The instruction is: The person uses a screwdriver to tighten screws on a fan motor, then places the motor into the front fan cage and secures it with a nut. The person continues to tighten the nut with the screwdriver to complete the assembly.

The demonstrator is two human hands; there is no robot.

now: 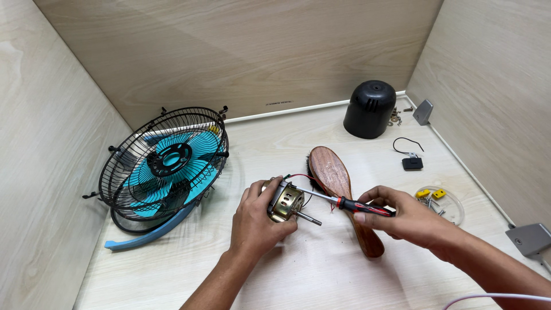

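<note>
My left hand [257, 221] grips a brass-coloured fan motor [283, 200] with a steel shaft sticking out towards me and thin red and black wires at its back. My right hand [404, 217] holds a red-and-black-handled screwdriver [361, 206] nearly level. Its metal shank reaches left and the tip rests on the top of the motor housing. Both hands sit near the middle of the pale wooden table [321, 275]. Under the screwdriver lies a wooden hairbrush [338, 183], bristles down.
A black wire fan guard with turquoise blades [163, 163] leans on the left wall. A black plastic motor cover [369, 109] stands at the back right beside several screws [395, 117]. A small black part with a wire loop [411, 162] and a clear dish of small parts [439, 202] lie right.
</note>
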